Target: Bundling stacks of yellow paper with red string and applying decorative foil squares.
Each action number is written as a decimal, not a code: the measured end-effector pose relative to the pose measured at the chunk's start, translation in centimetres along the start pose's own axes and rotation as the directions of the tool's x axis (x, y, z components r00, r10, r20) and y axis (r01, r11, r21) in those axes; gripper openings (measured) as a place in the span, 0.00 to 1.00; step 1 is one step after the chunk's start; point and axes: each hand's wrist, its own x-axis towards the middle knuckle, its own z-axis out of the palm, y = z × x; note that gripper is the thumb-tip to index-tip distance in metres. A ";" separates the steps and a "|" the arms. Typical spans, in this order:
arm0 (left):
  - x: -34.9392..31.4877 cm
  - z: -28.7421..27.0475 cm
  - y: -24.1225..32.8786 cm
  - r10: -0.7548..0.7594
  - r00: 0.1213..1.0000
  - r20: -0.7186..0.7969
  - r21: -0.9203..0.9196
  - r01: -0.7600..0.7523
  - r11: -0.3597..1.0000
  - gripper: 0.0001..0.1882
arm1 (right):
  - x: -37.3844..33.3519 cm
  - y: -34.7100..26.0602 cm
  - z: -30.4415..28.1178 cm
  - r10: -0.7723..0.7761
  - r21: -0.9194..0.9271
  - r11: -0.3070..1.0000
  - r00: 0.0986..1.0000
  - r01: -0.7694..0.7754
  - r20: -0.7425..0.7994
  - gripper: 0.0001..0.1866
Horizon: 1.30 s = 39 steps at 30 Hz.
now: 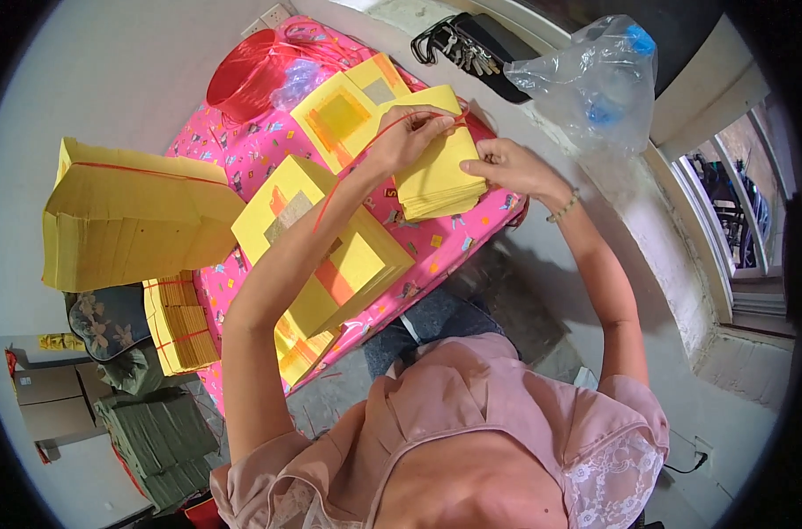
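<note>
A stack of yellow paper (438, 183) lies at the far right part of the pink table, with red string (460, 120) around its upper part. My left hand (406, 139) rests on top of the stack, fingers closed in a pinch on the string, whose loose length trails down past my left forearm. At the stack's right edge, my right hand (509, 167) grips the paper between thumb and bent fingers. Just left of my left hand lie yellow sheets with an orange and gold square (337, 122).
The pink patterned tablecloth (418, 238) holds a larger yellow paper stack (365, 256), a tall tied bundle (145, 216) and smaller tied bundles (180, 324). A red basket (242, 78) stands at the back. A clear plastic bag (595, 84) and keys (476, 55) lie on the ledge.
</note>
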 end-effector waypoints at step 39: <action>0.2 -3.7 -2.8 -0.154 0.958 -0.243 0.377 0.240 0.895 0.13 | -5.2 -4.6 1.8 -0.362 -0.547 0.837 0.782 0.032 -0.507 0.12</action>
